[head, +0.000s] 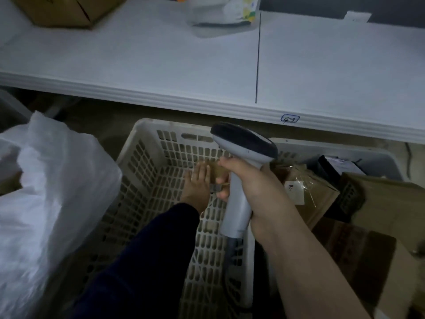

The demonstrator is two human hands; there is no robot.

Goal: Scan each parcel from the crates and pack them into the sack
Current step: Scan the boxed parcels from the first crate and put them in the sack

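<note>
Navy cloth of a sleeve [149, 249] covered the left arm, which reached down into a white plastic crate [138, 143]. The bare right hand [253, 187], higher and just to its right, was wrapped round the handle of a grey scanner [243, 143], whose dark head tipped down over the left hand [196, 183]. That hand lay with fingers straight on a small brown parcel [217, 172] low in the crate. Whether its thumb hooked under could not be told.

The hands were close but apart. This looked like the scanning step. The next move would call for the label turned up under the scanner head, then a firm grip and a carry to the white sack [57, 180] left of the left hand.

Right of the right hand, a second crate [379, 157] held more cardboard parcels [308, 192]. Beyond both hands ran a white table [161, 65] in dim light, with a cardboard box [66, 10] and a clear plastic tub [225, 17] farther back.
</note>
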